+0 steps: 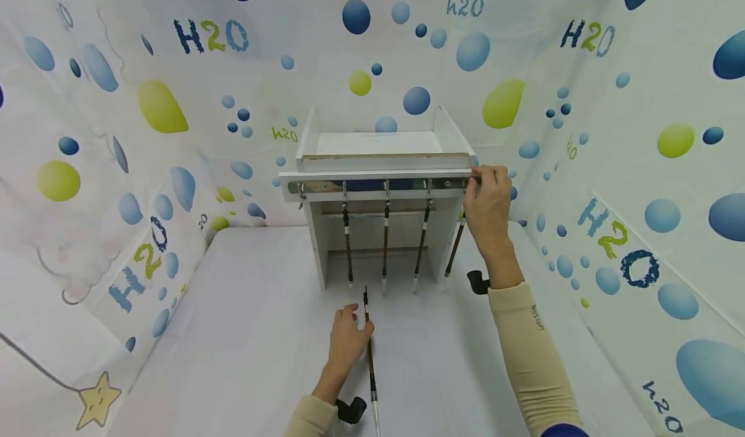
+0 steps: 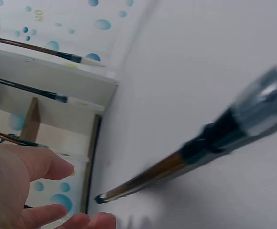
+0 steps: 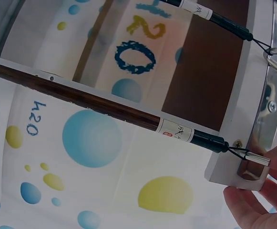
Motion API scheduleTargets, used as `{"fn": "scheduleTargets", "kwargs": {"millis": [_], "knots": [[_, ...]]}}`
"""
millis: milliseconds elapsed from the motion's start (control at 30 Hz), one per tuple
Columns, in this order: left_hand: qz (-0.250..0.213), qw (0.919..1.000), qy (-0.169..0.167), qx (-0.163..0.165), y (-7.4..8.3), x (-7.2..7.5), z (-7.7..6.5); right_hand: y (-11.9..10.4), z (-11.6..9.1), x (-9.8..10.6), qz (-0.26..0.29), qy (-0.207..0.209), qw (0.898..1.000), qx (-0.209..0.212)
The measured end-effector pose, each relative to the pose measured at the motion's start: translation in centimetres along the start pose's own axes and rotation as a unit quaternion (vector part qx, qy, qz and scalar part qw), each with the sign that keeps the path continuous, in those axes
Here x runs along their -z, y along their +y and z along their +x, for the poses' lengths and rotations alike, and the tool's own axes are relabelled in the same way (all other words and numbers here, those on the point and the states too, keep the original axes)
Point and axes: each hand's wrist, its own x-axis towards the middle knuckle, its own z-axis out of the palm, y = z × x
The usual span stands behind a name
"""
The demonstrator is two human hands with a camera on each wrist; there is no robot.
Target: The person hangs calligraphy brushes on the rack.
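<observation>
A calligraphy brush (image 1: 370, 359) lies on the white table, its hanging loop toward the rack and its pale bristles toward me. Over its upper end is my left hand (image 1: 348, 340), thumb and fingers spread; the left wrist view shows nothing between them. My right hand (image 1: 489, 207) holds the right end of the white brush rack (image 1: 384, 163). In the right wrist view its thumb lies by the hook (image 3: 258, 159) carrying the rightmost brush (image 3: 105, 107), with fingers around the rail's end. Several brushes hang bristles down from the metal rail (image 1: 365, 185).
The leftmost hook (image 1: 301, 194) carries no brush. On top of the rack is a shallow white tray (image 1: 308, 143). Behind and at both sides stand sheets (image 1: 326, 49) printed with bubbles and H2O lettering. The white tabletop (image 1: 244, 340) spreads in front of the rack.
</observation>
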Motion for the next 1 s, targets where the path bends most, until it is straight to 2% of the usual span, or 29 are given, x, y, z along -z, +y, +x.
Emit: {"fn": "scheduleTargets", "kwargs": {"millis": [300, 633, 1000], "knots": [[-0.005, 0.9998, -0.016, 0.011, -0.5, -0.9, -0.7, 0.0, 0.0, 0.0, -0.001, 0.003, 1.0, 0.0], [0.019, 0.9997, -0.013, -0.008, -0.7, -1.5, -1.0, -0.1, -0.1, 0.1, -0.004, -0.001, 1.0, -0.003], [0.021, 0.9996, -0.009, -0.019, -1.1, -2.0, -1.2, -0.2, 0.0, 0.1, -0.003, 0.001, 1.0, -0.001]]}}
